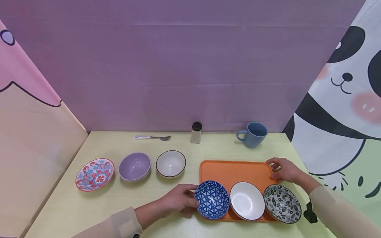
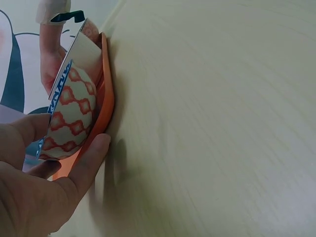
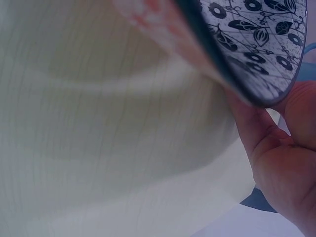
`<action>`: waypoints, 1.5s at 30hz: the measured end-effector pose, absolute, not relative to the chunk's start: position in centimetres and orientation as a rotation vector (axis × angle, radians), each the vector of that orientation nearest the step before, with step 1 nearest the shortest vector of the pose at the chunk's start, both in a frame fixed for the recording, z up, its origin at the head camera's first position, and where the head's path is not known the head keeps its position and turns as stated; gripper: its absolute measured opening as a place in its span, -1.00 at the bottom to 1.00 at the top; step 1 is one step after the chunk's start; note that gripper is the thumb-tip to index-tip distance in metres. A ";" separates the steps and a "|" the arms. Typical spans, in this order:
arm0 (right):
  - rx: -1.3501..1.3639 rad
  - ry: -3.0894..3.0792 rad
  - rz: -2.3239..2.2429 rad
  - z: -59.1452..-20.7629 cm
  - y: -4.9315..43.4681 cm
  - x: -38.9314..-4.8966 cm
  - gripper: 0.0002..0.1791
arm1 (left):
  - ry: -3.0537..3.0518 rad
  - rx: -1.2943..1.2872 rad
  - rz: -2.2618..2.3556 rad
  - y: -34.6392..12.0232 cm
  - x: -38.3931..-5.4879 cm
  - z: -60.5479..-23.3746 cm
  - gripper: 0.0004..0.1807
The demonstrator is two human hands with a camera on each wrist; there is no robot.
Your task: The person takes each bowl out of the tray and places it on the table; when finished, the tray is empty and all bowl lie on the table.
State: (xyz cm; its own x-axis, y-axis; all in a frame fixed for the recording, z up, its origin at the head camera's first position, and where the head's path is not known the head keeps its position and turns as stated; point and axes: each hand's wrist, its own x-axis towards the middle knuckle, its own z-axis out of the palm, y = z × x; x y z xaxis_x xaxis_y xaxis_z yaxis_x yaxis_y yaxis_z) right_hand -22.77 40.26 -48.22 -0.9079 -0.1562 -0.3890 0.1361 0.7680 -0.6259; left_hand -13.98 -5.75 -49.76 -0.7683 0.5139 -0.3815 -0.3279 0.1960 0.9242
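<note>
In the head view my left hand (image 1: 180, 199) grips the left side of a blue-and-white patterned bowl (image 1: 212, 200) on an orange tray (image 1: 218, 169). The left wrist view shows that bowl's outside (image 2: 71, 113), cream with red shapes, and one finger against the tray's rim. My right hand (image 1: 285, 169) holds the tray's right edge near its far corner. A white bowl (image 1: 247, 201) and a black-and-white floral bowl (image 1: 282, 203) stand in a row beside the blue one; the floral bowl overhangs the tray's right edge. In the right wrist view its rim hides the right fingertips.
Left of the tray stand a dark-rimmed white bowl (image 1: 171, 164), a purple bowl (image 1: 135, 167) and a red-and-blue patterned dish (image 1: 95, 175). Farther back are a fork (image 1: 152, 137), a black-capped shaker (image 1: 196, 133) and a blue mug (image 1: 253, 135). A purple backdrop (image 1: 190, 66) rises behind the table.
</note>
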 end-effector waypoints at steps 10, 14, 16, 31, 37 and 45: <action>0.014 2.505 -0.991 -48.2 40.1 -22.6 -0.36 | 1.842 0.161 1.649 -5.7 -13.6 -49.9 -0.28; 0.014 2.512 -0.995 -48.1 40.1 -22.6 -0.36 | 1.853 0.156 1.663 -5.6 -13.4 -50.0 -0.31; 0.010 2.518 -0.991 -48.2 40.1 -22.5 -0.37 | 1.856 0.158 1.665 -5.6 -13.4 -50.1 -0.32; -0.012 2.528 -0.996 -48.2 40.1 -22.5 -0.37 | 1.843 0.166 1.731 -5.6 -12.7 -50.2 -0.30; -0.007 2.520 -1.007 -48.3 40.2 -22.5 -0.37 | 1.859 0.134 1.735 -5.5 -12.5 -50.1 -0.32; -0.001 2.526 -1.003 -48.7 40.4 -22.6 -0.37 | 1.839 0.123 1.776 -5.4 -12.4 -50.2 -0.33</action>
State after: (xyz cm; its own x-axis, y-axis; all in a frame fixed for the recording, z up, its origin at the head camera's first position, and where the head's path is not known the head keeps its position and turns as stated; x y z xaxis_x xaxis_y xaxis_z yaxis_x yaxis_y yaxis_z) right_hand -22.58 40.36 -48.65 -0.9114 -0.1527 -0.3822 0.1511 0.7397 -0.6557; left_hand -12.42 -5.44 -50.19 -0.8312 0.4445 -0.3338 -0.3181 0.1121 0.9414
